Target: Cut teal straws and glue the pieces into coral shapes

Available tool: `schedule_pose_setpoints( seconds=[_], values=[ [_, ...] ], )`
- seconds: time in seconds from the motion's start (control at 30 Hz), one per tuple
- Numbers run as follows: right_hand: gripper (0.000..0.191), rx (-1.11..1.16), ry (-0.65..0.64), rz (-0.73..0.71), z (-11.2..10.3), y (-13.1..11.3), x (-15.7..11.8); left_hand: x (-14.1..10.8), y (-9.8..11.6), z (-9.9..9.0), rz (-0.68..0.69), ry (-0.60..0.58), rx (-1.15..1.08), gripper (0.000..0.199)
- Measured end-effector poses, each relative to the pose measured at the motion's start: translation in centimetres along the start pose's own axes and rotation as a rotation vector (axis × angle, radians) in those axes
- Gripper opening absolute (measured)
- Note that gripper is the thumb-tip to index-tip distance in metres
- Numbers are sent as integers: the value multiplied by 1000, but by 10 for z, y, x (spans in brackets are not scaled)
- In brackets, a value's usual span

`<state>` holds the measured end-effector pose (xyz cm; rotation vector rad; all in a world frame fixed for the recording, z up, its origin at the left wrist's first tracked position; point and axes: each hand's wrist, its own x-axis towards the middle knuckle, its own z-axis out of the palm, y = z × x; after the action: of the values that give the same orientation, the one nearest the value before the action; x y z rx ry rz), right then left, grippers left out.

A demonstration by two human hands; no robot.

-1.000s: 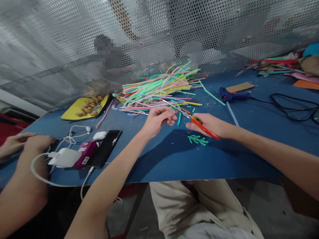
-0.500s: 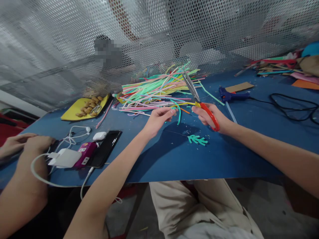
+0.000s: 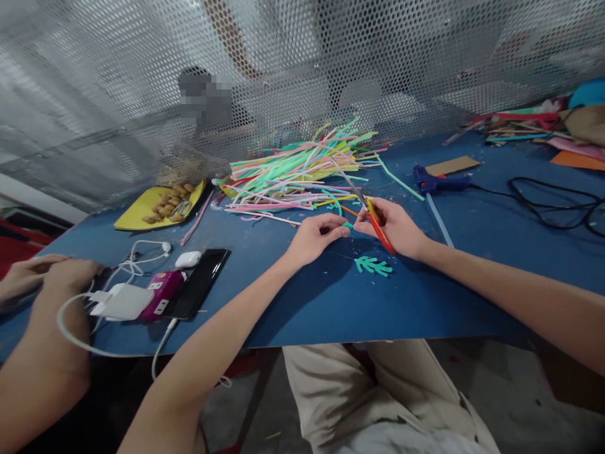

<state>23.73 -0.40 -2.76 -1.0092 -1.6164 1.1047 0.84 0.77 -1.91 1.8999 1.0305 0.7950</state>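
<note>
My left hand [image 3: 317,239] pinches a small green piece [image 3: 347,225] between thumb and fingers, over the blue table. Close by on its right, my right hand [image 3: 390,227] is wrapped round the scissors [image 3: 382,234], which have red and yellow handles; their blades point up and left toward the pile. A green leaf-shaped piece [image 3: 373,265] with several short branches lies on the table below my hands. Behind them is a heap of pastel fuzzy sticks [image 3: 293,170]. A curved green stick [image 3: 336,200] lies just beyond my left fingertips.
A blue glue gun [image 3: 442,181] with a black cord and a cardboard strip [image 3: 454,166] are at right. On the left are a yellow tray [image 3: 137,208] of brown lumps, a black phone [image 3: 201,284], a purple adapter [image 3: 163,293], cables, and another person's hands [image 3: 57,274].
Both hands have come closer together and slightly lower. The scissors have moved down and left with my right hand, and a green piece now shows at my left fingertips.
</note>
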Motion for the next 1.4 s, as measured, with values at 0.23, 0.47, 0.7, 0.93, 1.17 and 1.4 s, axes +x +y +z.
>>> schedule_pose_setpoints(
  seconds=[0.23,0.47,0.7,0.93,1.17,1.4],
  values=[
    [45,183,-13,-41,6,1,0,1,-2,8,18,80,-35,46],
    [49,242,1,-48,6,-2,0,2,-1,9,85,122,96,44],
    [50,235,8,5,5,-2,0,-2,6,5,143,106,219,54],
    [49,171,26,39,5,-7,0,-2,3,7,182,90,253,53],
    [45,120,39,10,5,-4,1,-6,6,8,250,117,340,57],
    [42,84,64,-21,5,0,1,-6,12,1,271,96,527,28]
  ],
)
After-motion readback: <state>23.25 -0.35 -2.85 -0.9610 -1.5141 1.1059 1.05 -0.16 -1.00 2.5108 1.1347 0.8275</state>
